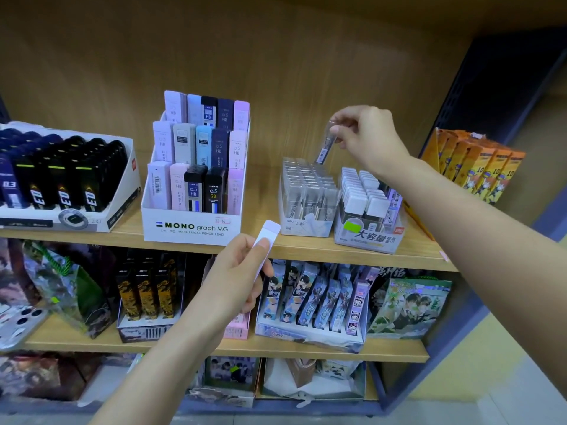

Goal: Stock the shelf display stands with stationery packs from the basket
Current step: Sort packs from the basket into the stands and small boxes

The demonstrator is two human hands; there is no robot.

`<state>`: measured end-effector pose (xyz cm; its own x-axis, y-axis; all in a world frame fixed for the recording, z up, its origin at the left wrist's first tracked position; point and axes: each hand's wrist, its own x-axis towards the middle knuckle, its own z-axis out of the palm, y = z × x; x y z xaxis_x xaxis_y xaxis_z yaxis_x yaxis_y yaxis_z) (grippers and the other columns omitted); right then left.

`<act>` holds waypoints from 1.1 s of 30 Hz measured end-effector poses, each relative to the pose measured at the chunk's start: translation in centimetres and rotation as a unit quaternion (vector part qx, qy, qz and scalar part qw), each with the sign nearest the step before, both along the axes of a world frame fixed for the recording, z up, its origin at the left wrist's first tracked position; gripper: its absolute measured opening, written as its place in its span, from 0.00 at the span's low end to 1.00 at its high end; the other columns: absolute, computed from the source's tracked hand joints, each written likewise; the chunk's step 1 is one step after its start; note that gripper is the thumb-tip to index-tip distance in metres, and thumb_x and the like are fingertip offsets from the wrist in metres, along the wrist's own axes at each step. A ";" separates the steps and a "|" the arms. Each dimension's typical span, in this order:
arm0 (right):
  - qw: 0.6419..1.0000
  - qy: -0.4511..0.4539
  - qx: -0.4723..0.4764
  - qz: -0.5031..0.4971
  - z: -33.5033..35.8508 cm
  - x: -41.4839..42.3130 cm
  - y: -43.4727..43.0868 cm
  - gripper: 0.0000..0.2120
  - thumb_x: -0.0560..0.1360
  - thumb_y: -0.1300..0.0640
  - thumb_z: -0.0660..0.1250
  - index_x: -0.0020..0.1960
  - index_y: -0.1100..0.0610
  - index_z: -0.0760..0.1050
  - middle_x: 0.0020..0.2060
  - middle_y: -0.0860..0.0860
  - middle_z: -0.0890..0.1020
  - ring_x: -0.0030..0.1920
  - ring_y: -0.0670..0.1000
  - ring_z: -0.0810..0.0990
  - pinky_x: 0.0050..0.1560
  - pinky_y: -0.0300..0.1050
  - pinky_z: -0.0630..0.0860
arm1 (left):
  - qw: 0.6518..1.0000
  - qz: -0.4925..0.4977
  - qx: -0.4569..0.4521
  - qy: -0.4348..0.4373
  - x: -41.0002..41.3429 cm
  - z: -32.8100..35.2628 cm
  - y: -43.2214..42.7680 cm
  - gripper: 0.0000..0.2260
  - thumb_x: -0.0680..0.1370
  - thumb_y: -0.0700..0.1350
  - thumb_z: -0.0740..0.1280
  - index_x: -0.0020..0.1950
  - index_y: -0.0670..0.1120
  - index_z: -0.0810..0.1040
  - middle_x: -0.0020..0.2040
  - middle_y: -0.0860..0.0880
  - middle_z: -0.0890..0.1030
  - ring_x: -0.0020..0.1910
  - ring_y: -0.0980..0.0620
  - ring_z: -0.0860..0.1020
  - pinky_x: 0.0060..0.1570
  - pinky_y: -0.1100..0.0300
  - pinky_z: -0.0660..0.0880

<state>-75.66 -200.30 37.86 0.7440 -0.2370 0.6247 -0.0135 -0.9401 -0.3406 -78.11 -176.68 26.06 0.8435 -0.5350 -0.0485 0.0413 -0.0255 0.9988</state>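
Observation:
My right hand point(366, 136) pinches the top of a clear lead case point(325, 145), which hangs tilted just above the back rows of the clear-case display stand point(306, 228). My left hand point(237, 273) grips a pale lilac lead pack point(266, 240) in front of the upper shelf's edge, below the white MONO graph MG stand point(187, 227). That stand holds three tiers of upright lead packs. No basket is in view.
A white-capped lead stand point(368, 237) sits right of the clear-case one. Orange boxes point(478, 167) stand at far right, a black lead display point(61, 179) at far left. The lower shelf point(276, 348) holds printed card packs and gift bags.

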 end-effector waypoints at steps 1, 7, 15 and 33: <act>1.000 -0.007 -0.003 -0.001 0.0 0.2 -0.1 0.07 0.78 0.61 0.64 0.51 0.60 0.80 0.42 0.51 0.79 0.42 0.51 0.80 0.54 0.50 0.77 | 1.000 0.000 0.003 -0.001 0.1 0.0 0.0 0.13 0.81 0.50 0.59 0.44 0.42 0.69 0.28 0.51 0.70 0.22 0.56 0.61 0.22 0.64 0.57; 1.000 -0.003 0.017 0.001 -0.2 1.4 -0.2 0.07 0.78 0.62 0.64 0.52 0.61 0.80 0.43 0.53 0.79 0.43 0.53 0.81 0.52 0.53 0.78 | 1.000 -0.002 0.012 -0.011 0.3 0.0 0.1 0.13 0.81 0.51 0.59 0.43 0.42 0.69 0.28 0.48 0.66 0.23 0.55 0.60 0.24 0.63 0.57; 0.998 0.065 -0.013 -0.012 -0.1 2.1 -0.6 0.07 0.78 0.61 0.65 0.53 0.61 0.80 0.42 0.53 0.80 0.43 0.52 0.81 0.56 0.49 0.77 | 1.000 -0.003 0.008 -0.008 0.5 0.0 0.1 0.13 0.81 0.50 0.58 0.44 0.42 0.69 0.22 0.55 0.67 0.21 0.56 0.60 0.23 0.64 0.57; 0.979 0.149 -0.140 -0.023 -2.1 0.3 -0.1 0.22 0.78 0.70 0.54 0.68 0.57 0.71 0.65 0.54 0.75 0.66 0.54 0.70 0.66 0.49 0.68 | 0.999 0.016 -0.028 0.007 0.6 0.0 -0.7 0.09 0.82 0.42 0.57 0.43 0.43 0.69 0.29 0.52 0.72 0.21 0.55 0.64 0.20 0.66 0.61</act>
